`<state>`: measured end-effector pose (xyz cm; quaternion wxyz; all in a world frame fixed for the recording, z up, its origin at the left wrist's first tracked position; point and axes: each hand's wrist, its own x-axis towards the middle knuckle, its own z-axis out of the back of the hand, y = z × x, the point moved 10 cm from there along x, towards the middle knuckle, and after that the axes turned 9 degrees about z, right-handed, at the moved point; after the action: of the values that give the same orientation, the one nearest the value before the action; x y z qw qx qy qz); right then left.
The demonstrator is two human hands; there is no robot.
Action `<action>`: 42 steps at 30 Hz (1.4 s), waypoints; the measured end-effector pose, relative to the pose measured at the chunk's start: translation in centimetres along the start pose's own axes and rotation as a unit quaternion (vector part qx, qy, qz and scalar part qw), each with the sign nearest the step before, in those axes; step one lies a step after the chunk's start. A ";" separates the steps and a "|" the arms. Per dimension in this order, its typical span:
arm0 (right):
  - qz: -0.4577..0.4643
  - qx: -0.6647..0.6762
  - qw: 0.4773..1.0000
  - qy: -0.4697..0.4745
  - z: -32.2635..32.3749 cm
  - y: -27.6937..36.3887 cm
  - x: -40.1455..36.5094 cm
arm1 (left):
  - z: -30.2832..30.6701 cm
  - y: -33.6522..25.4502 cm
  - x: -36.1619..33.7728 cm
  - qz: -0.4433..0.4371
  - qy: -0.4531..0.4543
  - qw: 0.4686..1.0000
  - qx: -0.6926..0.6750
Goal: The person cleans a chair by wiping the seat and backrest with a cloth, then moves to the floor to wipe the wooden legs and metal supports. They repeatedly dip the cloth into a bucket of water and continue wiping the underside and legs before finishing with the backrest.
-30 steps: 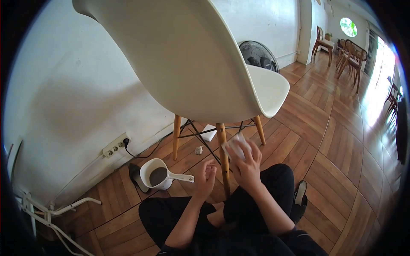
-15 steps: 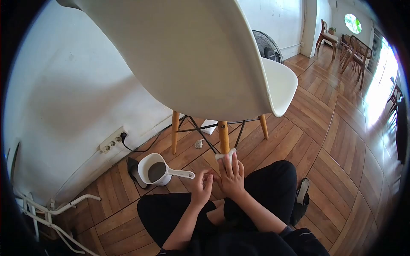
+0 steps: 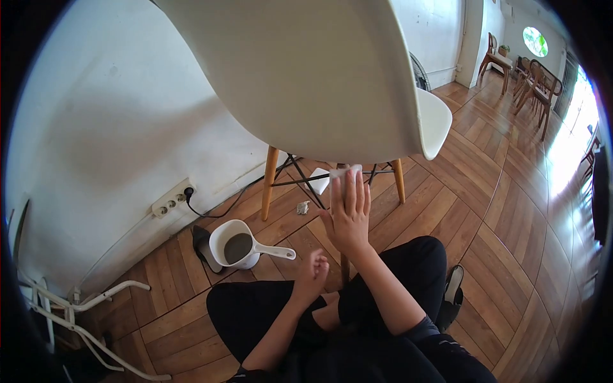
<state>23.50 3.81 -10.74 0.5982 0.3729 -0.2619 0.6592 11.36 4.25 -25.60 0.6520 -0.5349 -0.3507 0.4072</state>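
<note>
A white shell chair [image 3: 313, 83] on wooden legs stands before me with its back toward me. My right hand [image 3: 349, 214] is raised against the top of the nearest leg, fingers stretched up, pressing a white cloth [image 3: 347, 171] there under the fingertips. The lower end of that leg [image 3: 345, 268] shows below the hand. My left hand [image 3: 313, 273] is over my lap with fingers curled, touching neither the chair nor the cloth; what it holds, if anything, is hidden. A white dipper [image 3: 235, 244] with grey liquid is left of it.
A crumpled scrap [image 3: 302, 207] and a white box-like item [image 3: 317, 180] lie under the chair. A plug and cord run from a wall socket strip [image 3: 171, 201]. A white metal frame [image 3: 83, 313] stands at left, a black sandal [image 3: 451, 297] at right.
My right hand has moved up the chair leg with the cloth. My left hand has come away from the right one and dropped slightly. The view has shifted a little.
</note>
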 end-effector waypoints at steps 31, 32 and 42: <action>0.036 -0.039 0.998 0.033 -4.1 -0.4 -0.4 | -7.0 8.5 2.1 0.009 -0.016 0.956 0.292; 0.052 -0.061 0.995 0.054 -4.7 0.0 -1.6 | -7.0 8.2 2.0 -0.006 -0.017 0.955 0.297; 0.018 -0.030 0.988 0.149 -8.0 1.1 -12.8 | -4.3 12.8 3.0 -0.049 -0.018 0.959 0.280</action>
<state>21.09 2.38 -25.66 0.6296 0.2477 -0.1963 0.7097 14.50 6.38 -38.88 0.7885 -0.3057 -0.2604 0.4659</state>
